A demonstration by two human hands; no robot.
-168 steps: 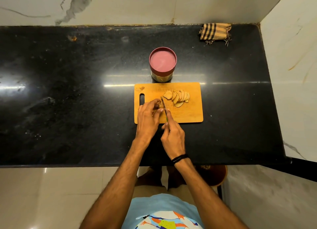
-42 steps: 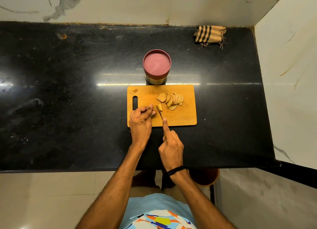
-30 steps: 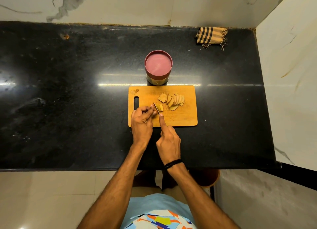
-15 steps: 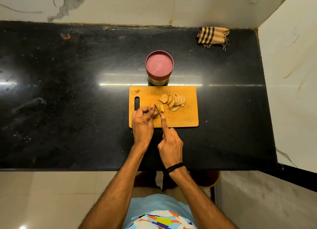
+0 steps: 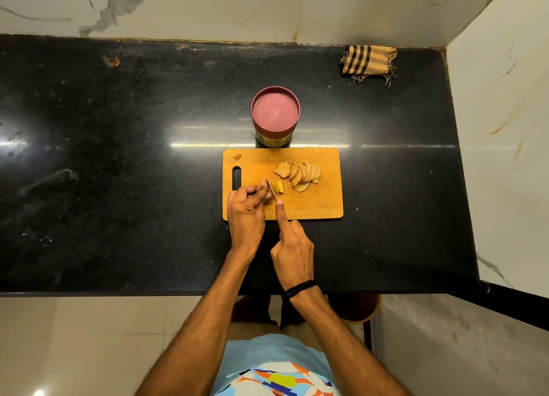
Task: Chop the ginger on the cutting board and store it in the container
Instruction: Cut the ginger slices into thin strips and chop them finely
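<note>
L hand [image 5: 246, 208] pinches ginger [image 5: 269, 194]; R hand [image 5: 292, 248] grips knife [image 5: 271, 189]; lidded container [image 5: 275, 117] behind board [image 5: 320, 205].

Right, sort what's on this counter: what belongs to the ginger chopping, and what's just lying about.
Belongs to the job:
cutting board
ginger slices
ginger piece being cut
knife in the right hand
left hand steadying the ginger
lidded container

Just lying about:
striped cloth in the far right corner
</note>
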